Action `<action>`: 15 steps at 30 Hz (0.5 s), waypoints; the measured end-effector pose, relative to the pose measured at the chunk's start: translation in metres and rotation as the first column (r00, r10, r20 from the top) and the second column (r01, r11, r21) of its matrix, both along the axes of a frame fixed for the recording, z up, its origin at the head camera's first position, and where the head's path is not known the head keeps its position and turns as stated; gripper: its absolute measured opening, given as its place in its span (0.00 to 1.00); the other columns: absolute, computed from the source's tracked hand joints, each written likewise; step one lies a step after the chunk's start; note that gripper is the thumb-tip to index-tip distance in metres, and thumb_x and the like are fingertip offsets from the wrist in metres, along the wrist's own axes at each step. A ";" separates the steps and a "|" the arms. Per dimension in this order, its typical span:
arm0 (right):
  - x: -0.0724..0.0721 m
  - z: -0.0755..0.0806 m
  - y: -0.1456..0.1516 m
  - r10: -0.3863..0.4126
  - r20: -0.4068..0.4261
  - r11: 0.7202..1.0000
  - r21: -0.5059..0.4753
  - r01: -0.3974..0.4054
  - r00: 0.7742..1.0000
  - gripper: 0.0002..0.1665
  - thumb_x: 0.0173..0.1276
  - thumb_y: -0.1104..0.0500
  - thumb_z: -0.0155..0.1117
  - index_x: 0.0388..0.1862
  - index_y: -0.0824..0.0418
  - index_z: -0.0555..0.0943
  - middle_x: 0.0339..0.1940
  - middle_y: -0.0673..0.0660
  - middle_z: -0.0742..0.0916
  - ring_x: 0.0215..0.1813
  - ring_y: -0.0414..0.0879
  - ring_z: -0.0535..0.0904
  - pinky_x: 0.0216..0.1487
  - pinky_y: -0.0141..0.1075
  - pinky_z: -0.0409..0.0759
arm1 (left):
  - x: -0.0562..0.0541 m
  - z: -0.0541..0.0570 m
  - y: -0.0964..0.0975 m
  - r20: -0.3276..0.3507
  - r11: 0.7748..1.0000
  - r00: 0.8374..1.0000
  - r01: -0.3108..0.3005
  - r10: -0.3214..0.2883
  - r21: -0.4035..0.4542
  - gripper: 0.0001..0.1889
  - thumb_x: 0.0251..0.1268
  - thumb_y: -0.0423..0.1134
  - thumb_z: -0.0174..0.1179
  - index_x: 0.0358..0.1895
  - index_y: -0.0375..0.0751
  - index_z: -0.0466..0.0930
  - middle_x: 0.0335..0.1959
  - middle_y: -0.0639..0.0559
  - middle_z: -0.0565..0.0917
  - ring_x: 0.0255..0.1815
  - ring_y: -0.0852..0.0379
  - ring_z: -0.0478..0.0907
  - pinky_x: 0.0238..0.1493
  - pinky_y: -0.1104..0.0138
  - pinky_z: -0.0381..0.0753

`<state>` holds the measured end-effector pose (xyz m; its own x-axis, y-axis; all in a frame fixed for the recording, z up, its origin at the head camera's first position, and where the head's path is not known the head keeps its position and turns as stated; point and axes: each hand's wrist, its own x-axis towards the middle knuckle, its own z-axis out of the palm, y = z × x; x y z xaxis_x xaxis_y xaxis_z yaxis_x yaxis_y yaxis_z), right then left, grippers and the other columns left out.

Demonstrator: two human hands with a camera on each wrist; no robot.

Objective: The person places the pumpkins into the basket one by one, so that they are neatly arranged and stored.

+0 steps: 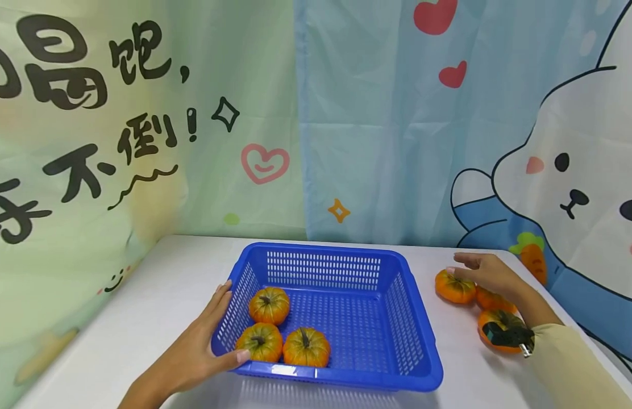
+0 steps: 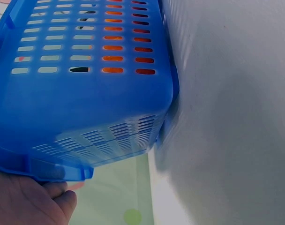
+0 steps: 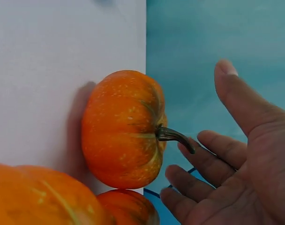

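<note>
A blue plastic basket (image 1: 346, 382) stands on the white table, with three small orange pumpkins in its left part: one behind (image 1: 269, 305), one at the front left corner (image 1: 260, 342) and one beside that (image 1: 306, 347). My left hand (image 1: 193, 346) grips the basket's left rim, thumb over the front left corner and fingers along the outer side. To the right of the basket, my right hand (image 1: 487, 275) hovers over a pumpkin (image 3: 126, 131), fingers spread around its stem without closing on it. Two more pumpkins, one behind (image 1: 492, 300) and one nearer (image 1: 500, 341), lie close by, partly hidden by the wrist.
The white table (image 1: 142, 301) extends left of the basket and in front of it. A printed cloth (image 1: 367, 113) with hearts, lettering and a white cartoon animal hangs right behind the table. A dark strap with a metal piece (image 1: 510, 336) sits at the right wrist.
</note>
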<state>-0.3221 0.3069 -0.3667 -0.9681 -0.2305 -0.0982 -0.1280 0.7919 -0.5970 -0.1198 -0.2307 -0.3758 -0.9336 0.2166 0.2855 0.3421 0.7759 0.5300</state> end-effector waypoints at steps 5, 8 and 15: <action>0.003 -0.002 -0.002 0.033 0.052 0.999 0.017 -0.034 0.998 0.54 0.67 0.36 0.59 0.73 0.76 0.55 0.68 0.82 0.62 0.66 0.77 0.59 0.58 0.65 0.67 | 0.000 0.000 0.000 -0.013 1.000 1.000 0.012 -0.012 -0.007 0.53 0.55 0.60 0.64 0.76 0.33 0.49 0.79 0.44 0.45 0.77 0.39 0.44 0.66 0.38 0.55; 0.002 -0.001 -0.004 0.048 0.062 0.998 0.031 -0.050 0.997 0.54 0.67 0.36 0.60 0.72 0.77 0.57 0.66 0.81 0.66 0.64 0.75 0.63 0.58 0.62 0.70 | 0.000 -0.001 0.000 -0.011 1.000 1.000 0.012 -0.012 -0.005 0.53 0.55 0.60 0.64 0.76 0.33 0.49 0.79 0.44 0.45 0.77 0.39 0.44 0.65 0.38 0.55; -0.002 -0.002 -0.010 0.059 0.076 0.996 0.059 -0.064 0.995 0.40 0.70 0.47 0.62 0.66 0.77 0.67 0.60 0.77 0.75 0.59 0.70 0.71 0.57 0.58 0.74 | 0.000 0.000 0.001 -0.001 1.000 1.000 -0.001 0.001 0.000 0.53 0.55 0.60 0.64 0.76 0.33 0.49 0.79 0.44 0.46 0.77 0.39 0.44 0.65 0.37 0.56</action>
<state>-0.3246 0.2970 -0.3682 -0.9419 -0.2805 -0.1845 -0.1350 0.8195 -0.5569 -0.1195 -0.2302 -0.3759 -0.9334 0.2157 0.2867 0.3420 0.7762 0.5296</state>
